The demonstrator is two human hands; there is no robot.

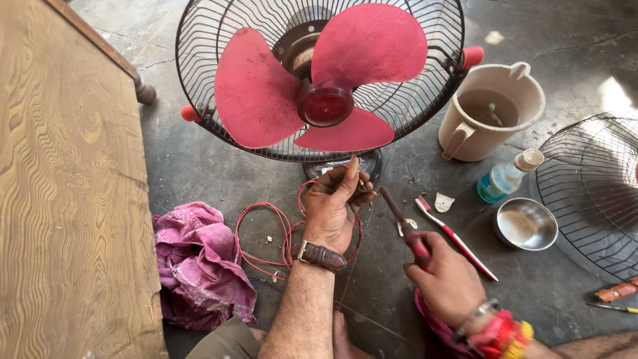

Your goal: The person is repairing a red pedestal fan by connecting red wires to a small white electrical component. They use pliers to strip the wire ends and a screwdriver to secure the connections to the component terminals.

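Note:
A table fan with red blades [319, 86] stands on the floor in its rear wire cage [199, 60]. My left hand [332, 203], with a brown watch strap on the wrist, is raised just below the cage and pinches something small at its fingertips near the fan's base. My right hand [445, 282] grips the red handle of a screwdriver [402, 223], whose shaft points up toward the left hand. A red wire [266, 236] lies coiled on the floor under my left hand.
A wooden table [66, 186] fills the left side. A pink cloth [196, 262] lies beside it. On the right stand a beige jug [492, 110], a small bottle [505, 178], a steel bowl [525, 225], a toothbrush [455, 236] and the detached front grille [591, 193].

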